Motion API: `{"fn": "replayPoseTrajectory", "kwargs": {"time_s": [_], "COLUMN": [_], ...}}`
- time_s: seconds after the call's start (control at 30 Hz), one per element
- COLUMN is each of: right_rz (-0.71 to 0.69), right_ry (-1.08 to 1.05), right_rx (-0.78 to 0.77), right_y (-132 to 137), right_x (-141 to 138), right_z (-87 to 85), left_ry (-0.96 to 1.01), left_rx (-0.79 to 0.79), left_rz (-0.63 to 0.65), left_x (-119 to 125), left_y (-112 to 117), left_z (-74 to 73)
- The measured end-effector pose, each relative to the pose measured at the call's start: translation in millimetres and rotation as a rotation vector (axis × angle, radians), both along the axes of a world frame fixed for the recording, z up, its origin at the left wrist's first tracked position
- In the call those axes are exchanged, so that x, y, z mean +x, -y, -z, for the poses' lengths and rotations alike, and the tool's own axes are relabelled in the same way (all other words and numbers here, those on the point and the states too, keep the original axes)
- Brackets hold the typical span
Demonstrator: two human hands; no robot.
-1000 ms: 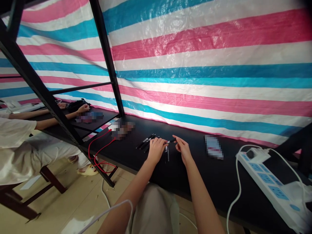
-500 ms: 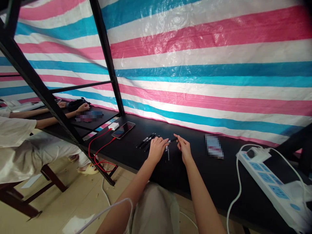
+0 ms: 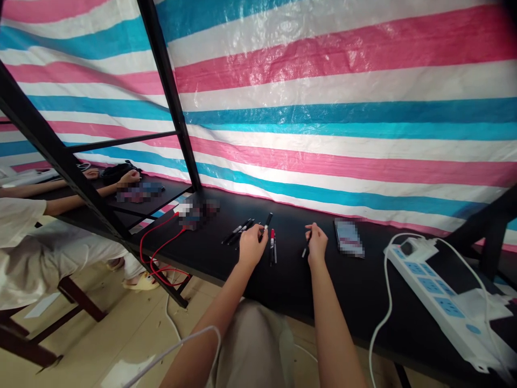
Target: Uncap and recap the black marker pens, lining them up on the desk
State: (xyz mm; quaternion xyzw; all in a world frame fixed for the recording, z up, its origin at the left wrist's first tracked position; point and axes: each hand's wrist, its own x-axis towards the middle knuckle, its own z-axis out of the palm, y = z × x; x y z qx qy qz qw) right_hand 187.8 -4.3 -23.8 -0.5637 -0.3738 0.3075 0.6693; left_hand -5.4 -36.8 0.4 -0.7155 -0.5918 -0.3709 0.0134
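My left hand (image 3: 252, 246) is closed around a black pen (image 3: 268, 220), whose dark end points up and away from me. Farther right, my right hand (image 3: 317, 242) has its fingers curled on a slim black pen-like piece (image 3: 305, 250) with a pale lower tip; most of it is hidden by the fingers. Between the hands, a marker with a red end (image 3: 272, 243) lies on the black table (image 3: 291, 280), with another thin dark pen (image 3: 275, 252) close beside it. Several black pens (image 3: 237, 231) lie together just left of my left hand, partly covered by it.
A phone (image 3: 349, 238) lies right of my right hand. A white power strip (image 3: 440, 302) with plugs and cables fills the right side. Red cables (image 3: 147, 242) hang off the left edge. Past the black metal frame (image 3: 180, 113), another person's arms (image 3: 89, 196) rest on a table.
My hands, close together at a black piece before, are now apart, the right one farther right with its piece. The marker's red end shows now. The view has shifted slightly.
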Motion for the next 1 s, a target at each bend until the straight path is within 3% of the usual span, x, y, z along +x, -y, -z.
{"fn": "replayPoseTrajectory", "kwargs": {"time_s": [0.23,0.37,0.5,0.67,0.83,1.0], "right_rz": [-0.225,-0.317,-0.319,-0.311,-0.292,-0.27], "right_ry": [0.417,0.574,0.7,0.77,0.813,0.816], "right_rx": [-0.178,-0.182,-0.189,-0.197,-0.228,-0.222], "right_y": [2.7,2.8,0.6,3.4,8.2,11.1], "right_x": [-13.5,-19.5,-23.4,-26.0,-29.8,-32.1], "right_z": [-1.1,0.4,5.6,4.8,-0.9,-4.0], "left_ry": [-0.001,-0.071,-0.15,-0.18,-0.242,-0.363], "left_rx": [-0.112,-0.073,-0.099,-0.096,-0.05,-0.148], "left_rz": [-0.032,0.114,0.296,0.323,0.358,0.254], "left_x": [0.6,3.9,6.6,6.3,16.0,39.5], "left_y": [-0.9,2.4,2.9,2.9,25.1,58.0], "left_z": [-0.3,-2.2,2.6,-0.2,-16.6,-18.1]}}
